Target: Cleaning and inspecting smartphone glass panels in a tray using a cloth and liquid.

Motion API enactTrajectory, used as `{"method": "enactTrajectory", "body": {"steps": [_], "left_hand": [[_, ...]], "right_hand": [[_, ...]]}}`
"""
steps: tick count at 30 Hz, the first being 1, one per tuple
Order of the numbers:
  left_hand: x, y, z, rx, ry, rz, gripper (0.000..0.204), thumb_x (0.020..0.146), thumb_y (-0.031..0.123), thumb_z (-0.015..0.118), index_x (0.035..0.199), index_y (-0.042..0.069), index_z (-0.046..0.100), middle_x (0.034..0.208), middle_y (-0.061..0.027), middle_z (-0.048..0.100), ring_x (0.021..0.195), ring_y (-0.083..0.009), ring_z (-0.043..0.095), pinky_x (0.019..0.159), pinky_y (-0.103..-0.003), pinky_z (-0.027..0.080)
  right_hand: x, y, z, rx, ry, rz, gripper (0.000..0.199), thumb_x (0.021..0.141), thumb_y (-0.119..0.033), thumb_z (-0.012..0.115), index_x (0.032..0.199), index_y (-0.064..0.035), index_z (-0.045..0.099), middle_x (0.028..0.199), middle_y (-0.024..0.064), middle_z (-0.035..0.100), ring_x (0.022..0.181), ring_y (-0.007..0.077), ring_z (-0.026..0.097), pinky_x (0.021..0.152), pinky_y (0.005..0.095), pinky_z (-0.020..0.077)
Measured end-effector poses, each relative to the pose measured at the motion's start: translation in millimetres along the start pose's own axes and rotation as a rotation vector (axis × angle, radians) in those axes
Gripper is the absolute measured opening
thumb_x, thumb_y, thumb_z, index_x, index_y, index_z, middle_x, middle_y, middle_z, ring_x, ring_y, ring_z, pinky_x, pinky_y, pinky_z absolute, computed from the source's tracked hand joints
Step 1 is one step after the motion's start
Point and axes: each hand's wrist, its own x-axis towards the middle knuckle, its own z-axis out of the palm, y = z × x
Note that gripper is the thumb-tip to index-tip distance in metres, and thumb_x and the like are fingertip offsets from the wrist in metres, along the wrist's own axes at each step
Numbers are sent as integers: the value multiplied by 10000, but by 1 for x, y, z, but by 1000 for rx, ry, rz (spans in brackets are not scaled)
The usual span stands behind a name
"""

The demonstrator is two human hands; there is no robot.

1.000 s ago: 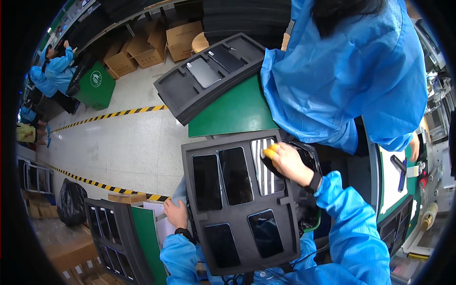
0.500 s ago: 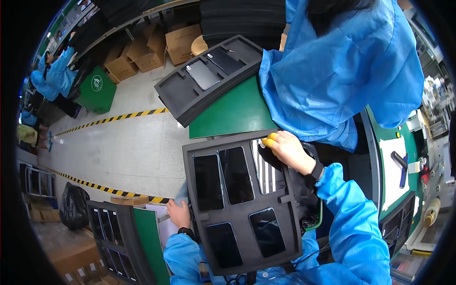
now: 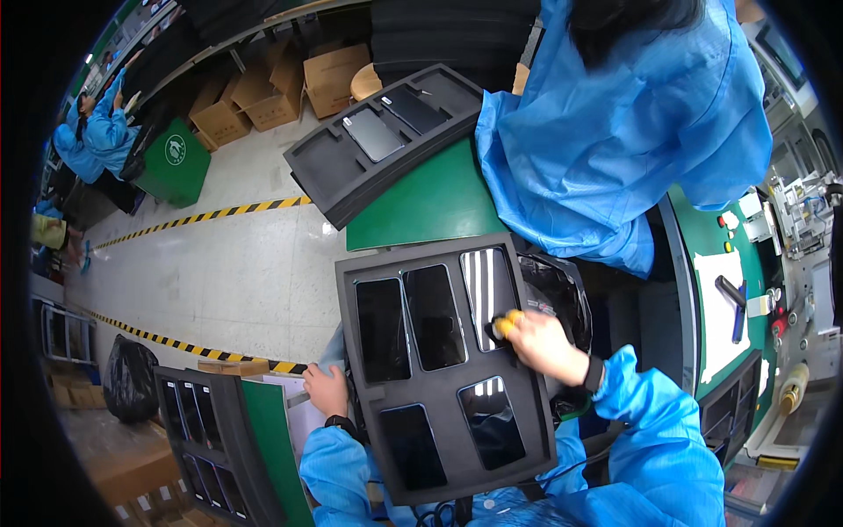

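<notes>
One right hand (image 3: 551, 348), mid-frame, lower than before, pinches yellow-tipped fingers (image 3: 511, 322) together at a phone (image 3: 482, 290); anything held is unclear.

Charcoal tray (image 3: 438, 389), yellow-black striped tape (image 3: 211, 215)

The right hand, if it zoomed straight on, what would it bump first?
Probably the top-right phone in the dark grey tray: the right hand already reaches its right side, but whether they touch is unclear.
</notes>
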Motion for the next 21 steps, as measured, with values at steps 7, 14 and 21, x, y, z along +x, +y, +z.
{"method": "enactTrajectory", "body": {"steps": [7, 14, 21], "left_hand": [[-2, -9, -2, 23, 21, -9, 338, 818, 292, 524, 989, 1, 505, 1022, -203, 527, 935, -405, 543, 750, -504, 477], [-3, -7, 3, 37, 23, -17, 353, 814, 289, 532, 1021, 3, 521, 1023, -200, 537, 928, -402, 551, 741, -499, 487], [-2, -8, 2, 42, 41, -6, 361, 809, 294, 537, 1025, 4, 525, 1022, -199, 554, 941, -396, 550, 757, -496, 487]], "right_hand": [[8, 11, -31, 181, 105, 117, 328, 683, -7, 650, 1001, -88, 649, 857, 108, 610, 810, 311, 593, 713, 377, 489], [85, 59, 15, 151, 161, 45, 285, 741, -52, 627, 1024, -48, 657, 896, 135, 614, 828, 321, 599, 728, 396, 502], [99, 57, 22, 113, 164, -6, 327, 693, -11, 604, 1016, -25, 651, 920, 149, 610, 860, 320, 586, 753, 383, 498]]}}
